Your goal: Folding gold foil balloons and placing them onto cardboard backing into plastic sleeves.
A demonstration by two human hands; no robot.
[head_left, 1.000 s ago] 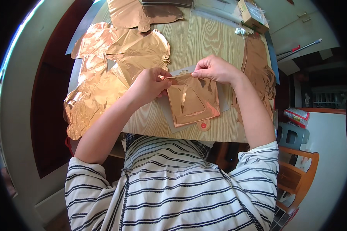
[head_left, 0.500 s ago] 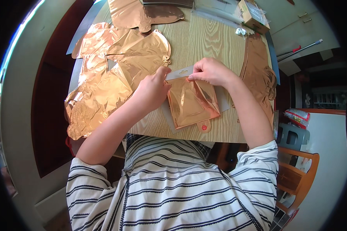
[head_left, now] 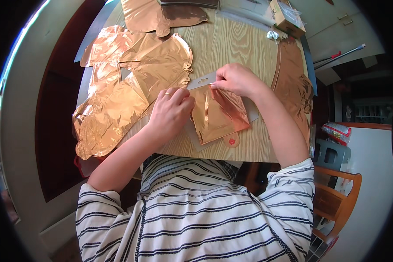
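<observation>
A folded copper-coloured foil balloon (head_left: 214, 118), with a small round-ended tab (head_left: 232, 140) at its lower edge, lies on a greyish plastic bag (head_left: 199, 81) that has a hanging hole in its top strip. My right hand (head_left: 236, 79) pinches the balloon's upper edge, and a loose fold rises below those fingers. At the upper left side my left hand (head_left: 170, 111) is closed, palm down, its curled fingers on the balloon's edge; their tips are partly hidden. Several unfolded foil balloons (head_left: 113, 105) are stacked flat just beyond my left hand.
More foil balloons lie at the table's right edge (head_left: 291, 78) and far side (head_left: 155, 15). A cardboard box (head_left: 288, 18) stands at the far right near clear plastic bags (head_left: 249, 13) and a small white crumpled thing (head_left: 272, 35). A wooden chair (head_left: 340, 198) stands right of the table.
My left hand has turned palm down and shifted slightly left and down along the bag's edge. My right hand keeps its pinch, and the foil fold on the right is lifted wider.
</observation>
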